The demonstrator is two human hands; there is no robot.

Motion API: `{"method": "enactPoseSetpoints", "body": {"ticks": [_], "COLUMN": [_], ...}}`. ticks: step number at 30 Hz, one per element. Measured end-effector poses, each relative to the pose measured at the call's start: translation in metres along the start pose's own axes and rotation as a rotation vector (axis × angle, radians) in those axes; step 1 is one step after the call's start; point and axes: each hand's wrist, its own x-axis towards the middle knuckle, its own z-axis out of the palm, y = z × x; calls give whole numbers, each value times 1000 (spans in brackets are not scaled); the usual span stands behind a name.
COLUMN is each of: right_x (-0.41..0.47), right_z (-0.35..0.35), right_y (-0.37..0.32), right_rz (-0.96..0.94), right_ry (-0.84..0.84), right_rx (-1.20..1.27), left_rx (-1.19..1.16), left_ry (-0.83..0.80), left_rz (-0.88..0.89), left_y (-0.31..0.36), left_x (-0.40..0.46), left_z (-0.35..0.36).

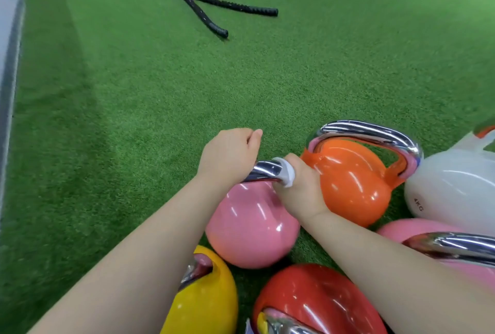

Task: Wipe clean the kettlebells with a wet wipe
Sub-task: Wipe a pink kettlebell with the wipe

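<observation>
A pink kettlebell (pixel 250 229) stands on the green turf with a chrome handle (pixel 263 171). My left hand (pixel 227 154) is closed around the left end of that handle. My right hand (pixel 300 186) grips the handle's right end through a white wet wipe (pixel 288 173), which is wrapped around the chrome. Around it lie an orange kettlebell (pixel 353 183), a white one marked 4KG (pixel 452 186), a yellow one (pixel 203 301), a red one (pixel 318 299) and a second pink one (pixel 417 229) behind my right forearm.
Green artificial turf (pixel 160 92) spreads ahead and to the left. Two black battle rope ends (pixel 211 9) lie on it farther away. A grey strip of floor edge (pixel 10 52) runs along the far left.
</observation>
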Motion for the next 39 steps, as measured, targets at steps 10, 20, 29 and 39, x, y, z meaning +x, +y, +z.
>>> {"method": "enactPoseSetpoints", "body": {"ticks": [10, 20, 29, 39], "right_x": [12, 23, 39, -9], "right_z": [-15, -13, -23, 14], "right_y": [-33, -55, -26, 30], "right_rz": [-147, -326, -43, 168], "right_ry": [-305, -357, -628, 24], "right_rx": [-408, -574, 0, 274], "left_rx": [36, -54, -49, -28], "left_ry": [47, 44, 59, 110], "left_rz": [-55, -135, -148, -130], "left_y": [4, 0, -1, 2], "left_x": [-3, -2, -1, -6], "left_z": [-2, -1, -1, -1]}}
